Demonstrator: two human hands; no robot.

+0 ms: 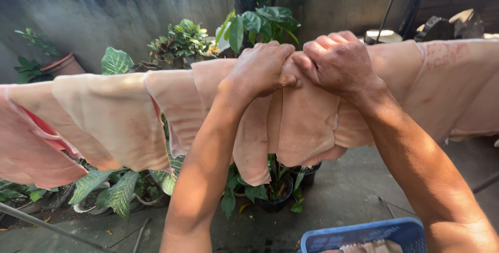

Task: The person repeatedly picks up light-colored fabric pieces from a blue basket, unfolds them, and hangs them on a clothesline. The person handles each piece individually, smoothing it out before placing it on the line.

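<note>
your left hand and right hand sit side by side at the upper middle of the frame, knuckles up, fingers curled tight over the top edge of a pale pink sheet. both hands are clenched on that sheet where it folds over a line; the line itself is hidden under the draped pieces. the sheet hangs down below your fists to about the middle of the frame, smooth and slightly glossy, and overlaps its neighbours on both sides.

more sheets of the same kind hang in a row running from the left edge, each lapping the next. a wider sheet with faint red marks fills the upper right, just beside your right wrist.

at the bottom right, partly under your right forearm, is a blue basket with a bit of pale material showing inside.

behind the row stands a grey wall across the top of the frame, with leafy plants in front of it and a clay pot at the upper left. more plants in dark pots stand on the concrete floor below the held sheet.
</note>
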